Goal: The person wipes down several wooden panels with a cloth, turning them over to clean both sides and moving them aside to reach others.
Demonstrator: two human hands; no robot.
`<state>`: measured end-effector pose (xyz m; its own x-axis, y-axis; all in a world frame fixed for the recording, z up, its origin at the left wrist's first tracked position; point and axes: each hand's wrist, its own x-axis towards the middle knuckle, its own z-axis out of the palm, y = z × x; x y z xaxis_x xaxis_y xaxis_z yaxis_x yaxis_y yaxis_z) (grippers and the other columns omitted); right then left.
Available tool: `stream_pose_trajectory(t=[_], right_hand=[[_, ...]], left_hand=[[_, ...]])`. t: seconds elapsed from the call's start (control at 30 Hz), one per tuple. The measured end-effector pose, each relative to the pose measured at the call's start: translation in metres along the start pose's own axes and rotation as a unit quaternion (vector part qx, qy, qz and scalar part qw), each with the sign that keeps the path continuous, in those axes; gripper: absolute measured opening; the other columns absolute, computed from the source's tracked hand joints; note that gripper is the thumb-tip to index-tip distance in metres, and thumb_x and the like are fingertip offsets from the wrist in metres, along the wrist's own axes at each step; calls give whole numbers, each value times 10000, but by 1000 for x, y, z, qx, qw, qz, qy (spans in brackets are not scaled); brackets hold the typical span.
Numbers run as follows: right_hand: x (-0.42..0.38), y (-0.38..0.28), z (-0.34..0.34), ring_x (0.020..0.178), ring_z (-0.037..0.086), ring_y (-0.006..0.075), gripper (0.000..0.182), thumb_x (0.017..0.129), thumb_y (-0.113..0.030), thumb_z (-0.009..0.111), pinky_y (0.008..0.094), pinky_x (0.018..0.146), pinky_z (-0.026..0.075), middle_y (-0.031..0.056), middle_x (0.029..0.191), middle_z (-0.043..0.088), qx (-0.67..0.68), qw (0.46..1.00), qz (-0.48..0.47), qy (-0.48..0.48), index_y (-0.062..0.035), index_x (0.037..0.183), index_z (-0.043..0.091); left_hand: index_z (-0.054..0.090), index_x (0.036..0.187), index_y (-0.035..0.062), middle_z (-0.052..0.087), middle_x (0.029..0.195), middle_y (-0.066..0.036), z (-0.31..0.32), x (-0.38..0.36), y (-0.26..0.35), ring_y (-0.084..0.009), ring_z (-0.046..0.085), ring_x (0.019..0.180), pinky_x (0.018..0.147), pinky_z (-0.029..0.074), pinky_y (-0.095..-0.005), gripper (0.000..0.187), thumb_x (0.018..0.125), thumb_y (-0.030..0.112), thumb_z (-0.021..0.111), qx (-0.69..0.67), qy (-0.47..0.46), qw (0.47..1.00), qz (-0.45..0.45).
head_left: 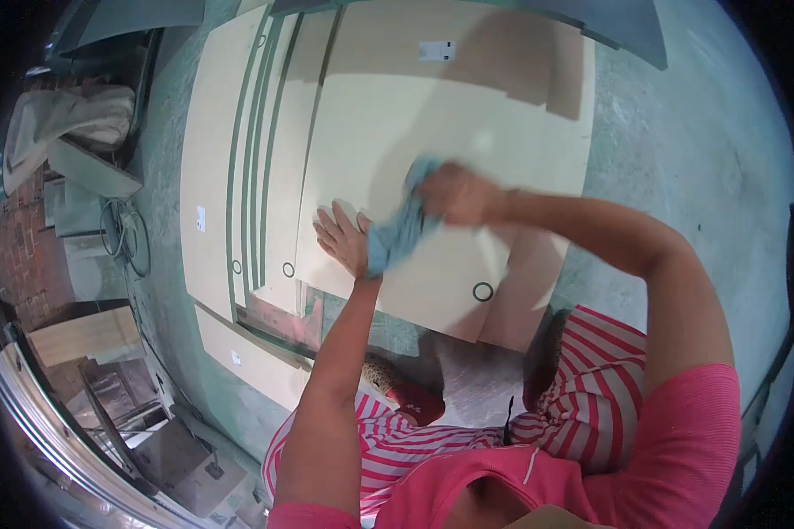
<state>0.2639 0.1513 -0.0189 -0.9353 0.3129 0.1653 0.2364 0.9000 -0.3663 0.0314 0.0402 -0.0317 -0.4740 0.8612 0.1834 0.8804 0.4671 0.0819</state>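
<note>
A large pale wooden panel (397, 115) lies flat in front of me, with a dark ring-shaped hole (483, 292) near its front edge and a small white label (436, 51) at its far end. My left hand (343, 240) rests flat on the panel with its fingers spread. My right hand (461, 193), blurred by motion, is closed on a light blue cloth (399, 231). The cloth hangs down from it to the left, over the panel, and its lower end meets my left wrist.
Narrower pale panels (212, 176) with ring holes and labels lie to the left. A shorter labelled board (247, 357) is at the lower left. Farther left are a crumpled sheet (71, 119), a coiled cable (123, 234) and a brick surface (26, 256). Grey floor (670, 176) extends on the right.
</note>
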Motion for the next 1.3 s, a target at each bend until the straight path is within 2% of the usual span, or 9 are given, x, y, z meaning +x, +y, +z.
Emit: stream_pose_trajectory(t=[0.13,0.27,0.4,0.47,0.57,0.77,0.87,1.1,1.3], right_hand=[[-44,147,-40,1140,497,323,330,787,-200,594,428,933,422,129,1157,563,-69,942,256,206,-115,1105,582],[-32,162,-109,1056,558,328,360,882,-292,505,431,893,448,160,1159,582,-42,860,476,178,-174,1220,543],[43,91,-57,1088,531,355,373,793,-243,617,467,880,441,186,1166,563,-21,960,254,112,-96,1133,572],[79,29,-19,1182,466,291,378,752,-238,634,514,937,379,106,1233,517,-79,988,130,39,-187,1125,597],[119,3,12,1195,449,251,437,747,-287,637,502,995,341,46,1263,504,-12,990,-52,130,-232,1177,586],[211,133,8,1169,478,241,349,837,-232,489,565,985,321,79,1246,538,-147,949,139,241,-221,1170,591],[204,220,-64,1104,526,255,373,854,-217,516,446,817,461,103,1192,558,-229,922,249,186,-190,1225,546],[41,350,-140,1058,536,295,375,862,-276,513,450,829,459,137,1160,563,-123,852,455,227,-153,1215,538],[-83,333,-153,1019,545,329,395,868,-327,511,453,840,457,166,1132,567,-113,783,574,213,-122,1205,531]], left_hand=[[366,1374,76,284,1435,-216,-11,-2,8,-455,246,1314,1054,223,-563,538,906,304,501,1,14,1000,15],[362,1373,57,281,1429,-230,-12,-1,9,-465,248,1305,1051,221,-564,554,892,282,520,1,18,1000,17],[357,1371,50,270,1434,-222,-17,0,10,-452,223,1317,1061,200,-560,565,884,278,529,-12,14,1000,13],[354,1371,49,268,1436,-217,-17,1,8,-447,219,1321,1062,196,-560,571,879,276,533,-14,6,1000,12],[353,1373,58,266,1438,-210,-7,2,6,-443,218,1326,1065,191,-563,577,869,272,538,-11,-10,1000,4],[348,1384,83,244,1460,-204,-17,4,8,-441,205,1338,1075,183,-558,588,860,270,541,-22,-24,999,3],[330,1398,80,254,1461,-208,-24,7,19,-422,193,1352,1079,171,-552,547,903,246,491,-24,-42,999,1],[327,1389,61,236,1455,-228,-30,11,24,-453,188,1339,1072,176,-561,562,889,257,493,-27,-48,998,8],[313,1391,63,236,1446,-239,-29,8,21,-470,184,1331,1066,180,-565,573,886,258,501,-31,-42,999,15]])
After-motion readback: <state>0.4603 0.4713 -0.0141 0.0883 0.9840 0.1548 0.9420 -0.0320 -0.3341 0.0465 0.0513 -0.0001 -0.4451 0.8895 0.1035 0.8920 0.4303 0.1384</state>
